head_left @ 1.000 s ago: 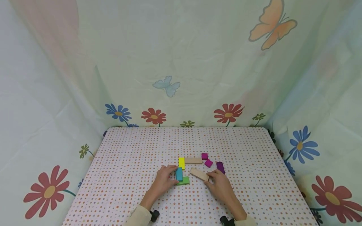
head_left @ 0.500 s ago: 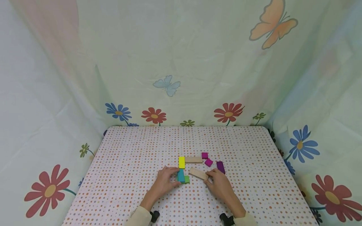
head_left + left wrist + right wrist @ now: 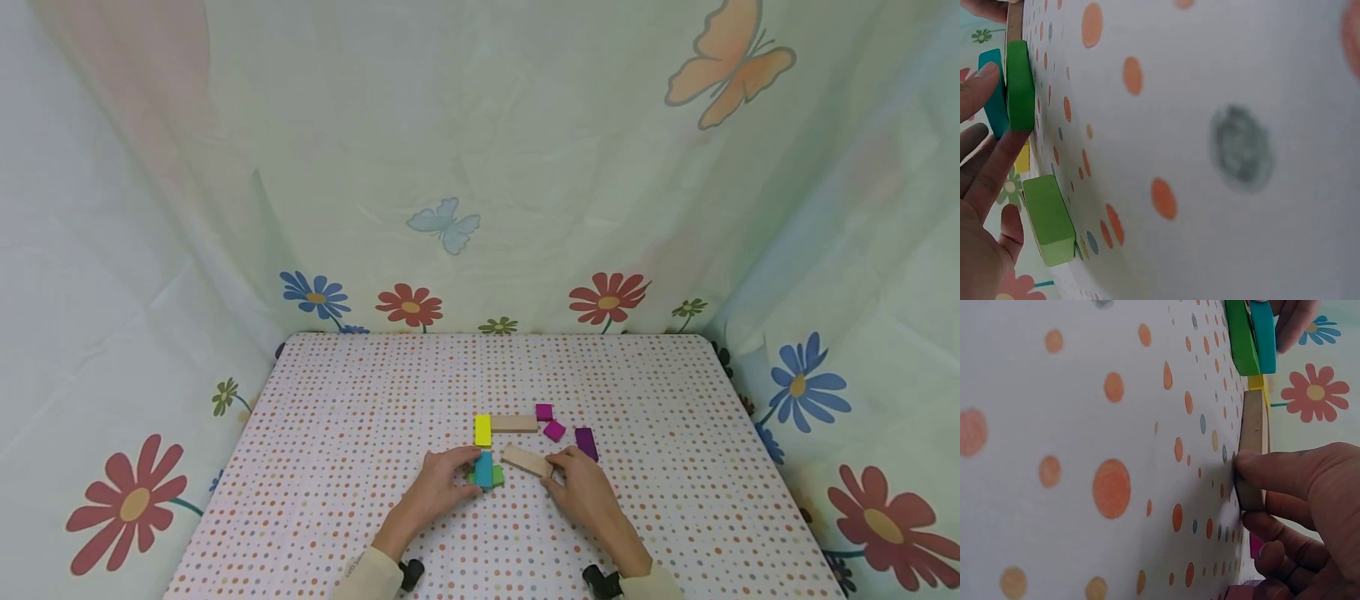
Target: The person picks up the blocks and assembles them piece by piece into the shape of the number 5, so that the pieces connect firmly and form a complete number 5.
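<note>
My left hand (image 3: 438, 482) pinches a blue block (image 3: 483, 469) by its ends, between thumb and fingers. Under it lies a green block (image 3: 498, 476), showing on both sides, and the blue block crosses over it. A lighter green block (image 3: 1049, 219) sits on the table by the left hand's curled finger; in the head view that hand hides it. My right hand (image 3: 588, 490) grips the right end of a plain wooden block (image 3: 525, 459) that lies slantwise close on the table. A yellow block (image 3: 482, 430) lies just beyond the blue one.
Another wooden block (image 3: 514, 424) touches the yellow block's right side. Two magenta blocks (image 3: 544, 412) lie past its right end, and a purple block (image 3: 587, 443) is just beyond my right hand. The dotted table (image 3: 360, 375) backs onto a flowered curtain (image 3: 480, 167).
My left hand has shifted the blue block a little right and nearer, away from the yellow block and over the middle of the green one. The right hand and its wooden block have hardly moved.
</note>
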The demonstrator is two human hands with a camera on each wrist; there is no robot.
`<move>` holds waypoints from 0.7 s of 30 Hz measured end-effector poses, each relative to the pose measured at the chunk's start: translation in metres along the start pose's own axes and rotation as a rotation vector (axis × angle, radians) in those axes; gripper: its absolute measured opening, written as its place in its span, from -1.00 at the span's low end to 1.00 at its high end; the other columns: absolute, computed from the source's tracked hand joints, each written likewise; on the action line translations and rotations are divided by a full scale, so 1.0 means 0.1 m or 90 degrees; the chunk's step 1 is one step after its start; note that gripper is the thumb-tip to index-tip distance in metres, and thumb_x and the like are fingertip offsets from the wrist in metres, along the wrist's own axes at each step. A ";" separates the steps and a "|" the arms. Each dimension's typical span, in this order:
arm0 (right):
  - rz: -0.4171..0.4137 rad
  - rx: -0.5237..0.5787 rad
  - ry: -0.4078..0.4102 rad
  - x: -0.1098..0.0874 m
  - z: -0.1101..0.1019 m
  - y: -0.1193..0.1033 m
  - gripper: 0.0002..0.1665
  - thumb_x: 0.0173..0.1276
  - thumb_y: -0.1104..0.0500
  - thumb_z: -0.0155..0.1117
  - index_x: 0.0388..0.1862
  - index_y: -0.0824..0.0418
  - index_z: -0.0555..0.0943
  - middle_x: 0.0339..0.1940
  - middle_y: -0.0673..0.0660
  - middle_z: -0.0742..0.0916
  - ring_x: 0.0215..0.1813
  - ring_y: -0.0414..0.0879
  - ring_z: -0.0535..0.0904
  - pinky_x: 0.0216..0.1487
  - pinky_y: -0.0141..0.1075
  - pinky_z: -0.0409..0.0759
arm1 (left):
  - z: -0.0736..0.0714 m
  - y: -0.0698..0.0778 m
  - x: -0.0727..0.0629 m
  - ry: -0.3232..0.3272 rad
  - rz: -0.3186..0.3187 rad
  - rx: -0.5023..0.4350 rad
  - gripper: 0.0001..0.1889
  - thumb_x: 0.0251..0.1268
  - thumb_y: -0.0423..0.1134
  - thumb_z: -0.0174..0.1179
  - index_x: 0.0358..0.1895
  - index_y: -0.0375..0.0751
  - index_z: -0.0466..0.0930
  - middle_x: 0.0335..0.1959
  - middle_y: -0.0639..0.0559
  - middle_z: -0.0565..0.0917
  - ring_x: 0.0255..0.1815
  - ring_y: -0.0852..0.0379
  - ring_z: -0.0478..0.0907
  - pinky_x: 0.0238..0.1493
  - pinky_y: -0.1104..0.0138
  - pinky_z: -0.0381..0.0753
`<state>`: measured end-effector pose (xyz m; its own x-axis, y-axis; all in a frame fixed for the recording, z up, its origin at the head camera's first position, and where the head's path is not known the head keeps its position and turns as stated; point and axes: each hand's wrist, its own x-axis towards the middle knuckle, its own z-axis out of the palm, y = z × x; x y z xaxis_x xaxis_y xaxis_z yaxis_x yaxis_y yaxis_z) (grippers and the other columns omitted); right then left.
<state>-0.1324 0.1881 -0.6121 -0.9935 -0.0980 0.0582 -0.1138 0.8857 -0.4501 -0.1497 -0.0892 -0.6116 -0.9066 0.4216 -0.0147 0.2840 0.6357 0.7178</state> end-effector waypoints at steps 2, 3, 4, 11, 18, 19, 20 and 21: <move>-0.004 0.001 0.004 0.00 0.00 0.00 -0.59 0.27 0.09 0.61 0.04 0.24 0.80 -0.13 0.08 0.75 -0.28 -0.26 0.50 -0.25 -0.29 0.57 | 0.00 -0.01 0.00 0.003 0.000 -0.006 -0.35 0.25 -0.16 0.52 0.43 -0.09 0.57 0.45 -0.04 0.63 0.20 0.08 0.74 0.55 -0.38 0.20; -0.008 0.002 0.009 0.00 -0.01 0.00 -0.60 0.26 0.10 0.61 0.04 0.24 0.80 -0.13 0.08 0.75 -0.29 -0.25 0.51 -0.26 -0.29 0.57 | 0.00 -0.01 0.00 0.004 0.000 -0.010 -0.35 0.26 -0.17 0.52 0.43 -0.10 0.57 0.44 -0.05 0.65 0.11 0.14 0.75 0.53 -0.33 0.27; -0.012 0.003 0.013 0.00 -0.01 0.00 -0.60 0.26 0.11 0.61 0.03 0.24 0.80 -0.13 0.08 0.75 -0.28 -0.26 0.51 -0.26 -0.30 0.56 | 0.00 -0.01 0.01 0.003 -0.002 -0.017 -0.35 0.27 -0.18 0.51 0.43 -0.09 0.56 0.40 -0.04 0.67 0.02 0.21 0.75 0.50 -0.25 0.37; -0.025 0.006 0.027 -0.01 -0.02 -0.02 -0.62 0.24 0.14 0.63 0.01 0.24 0.81 -0.14 0.07 0.75 -0.26 -0.25 0.55 -0.26 -0.30 0.58 | -0.02 -0.02 0.03 -0.014 -0.003 -0.071 -0.36 0.30 -0.28 0.48 0.45 -0.19 0.54 0.45 -0.18 0.61 -0.26 0.45 0.63 -0.21 0.50 0.67; -0.008 0.016 0.010 0.00 -0.02 -0.02 -0.61 0.27 0.13 0.61 0.04 0.23 0.80 -0.13 0.07 0.75 -0.26 -0.25 0.53 -0.25 -0.31 0.55 | 0.00 -0.02 0.03 0.001 0.020 -0.032 -0.38 0.36 -0.26 0.45 0.47 -0.18 0.52 0.54 -0.16 0.53 -0.33 0.43 0.48 -0.30 0.50 0.57; -0.011 0.017 0.010 0.00 -0.03 -0.02 -0.61 0.27 0.13 0.61 0.04 0.23 0.80 -0.13 0.08 0.75 -0.27 -0.25 0.52 -0.26 -0.31 0.54 | 0.01 -0.02 0.03 0.007 0.024 -0.025 -0.38 0.37 -0.27 0.44 0.47 -0.18 0.53 0.54 -0.14 0.53 -0.33 0.43 0.47 -0.30 0.50 0.55; -0.010 0.018 0.009 0.00 -0.03 -0.02 -0.61 0.27 0.13 0.61 0.05 0.23 0.80 -0.13 0.08 0.75 -0.26 -0.25 0.52 -0.26 -0.32 0.54 | 0.01 -0.02 0.03 0.012 0.026 -0.019 -0.39 0.38 -0.27 0.43 0.47 -0.18 0.53 0.54 -0.13 0.53 -0.32 0.43 0.46 -0.30 0.51 0.54; -0.010 0.017 0.008 0.00 -0.03 -0.02 -0.61 0.27 0.13 0.61 0.04 0.24 0.80 -0.13 0.08 0.75 -0.26 -0.25 0.52 -0.26 -0.31 0.54 | 0.01 -0.02 0.03 0.017 0.028 -0.015 -0.40 0.38 -0.27 0.43 0.47 -0.18 0.53 0.53 -0.13 0.53 -0.31 0.43 0.46 -0.29 0.50 0.54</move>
<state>-0.1324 0.1876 -0.6090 -0.9914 -0.1057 0.0770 -0.1297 0.8715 -0.4729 -0.1524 -0.0887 -0.6144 -0.9014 0.4314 0.0364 0.3174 0.6013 0.7333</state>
